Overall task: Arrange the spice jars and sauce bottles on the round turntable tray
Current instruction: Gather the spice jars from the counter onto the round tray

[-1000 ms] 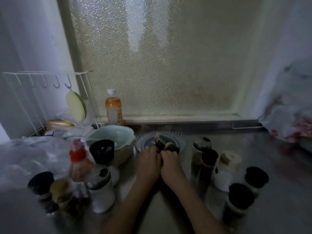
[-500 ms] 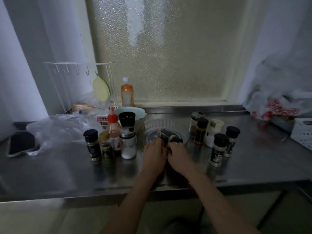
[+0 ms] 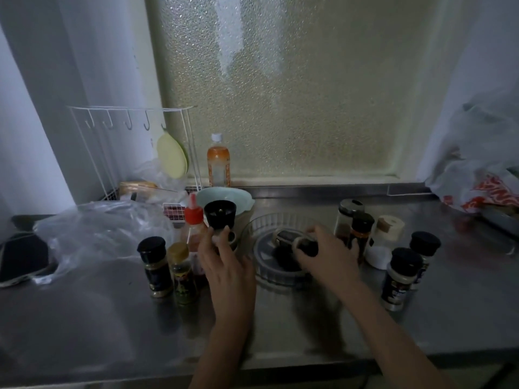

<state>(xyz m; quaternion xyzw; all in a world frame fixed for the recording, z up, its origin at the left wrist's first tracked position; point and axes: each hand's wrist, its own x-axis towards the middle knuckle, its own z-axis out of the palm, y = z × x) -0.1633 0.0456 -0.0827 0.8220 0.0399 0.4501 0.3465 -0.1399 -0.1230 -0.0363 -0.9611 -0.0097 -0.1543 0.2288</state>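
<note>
The clear round turntable tray [image 3: 261, 273] sits mid-counter with two small dark jars lying in it. My right hand [image 3: 328, 256] grips the nearer lying jar [image 3: 307, 247]; the other lying jar [image 3: 286, 236] rests just behind it. My left hand [image 3: 224, 265] is left of the tray, closed around the body of a white grinder with a black top [image 3: 220, 216]. Beside it stand a red-capped sauce bottle [image 3: 193, 220], a gold-capped jar [image 3: 181, 273] and a black-capped jar [image 3: 154, 265]. Right of the tray stand several jars, among them an orange spice jar [image 3: 361, 231] and a white jar [image 3: 389, 234].
A mint bowl [image 3: 224, 196] and an orange drink bottle [image 3: 218, 161] stand behind the tray by the window. At the left are a white wire rack [image 3: 132, 136], a crumpled plastic bag [image 3: 98, 228] and a phone [image 3: 22, 256]. A printed bag [image 3: 483, 181] lies at the far right.
My left hand has left the tray and moved left onto the black-topped grinder. My right hand stays at the tray on the lying jar. The view has pulled back from the counter.
</note>
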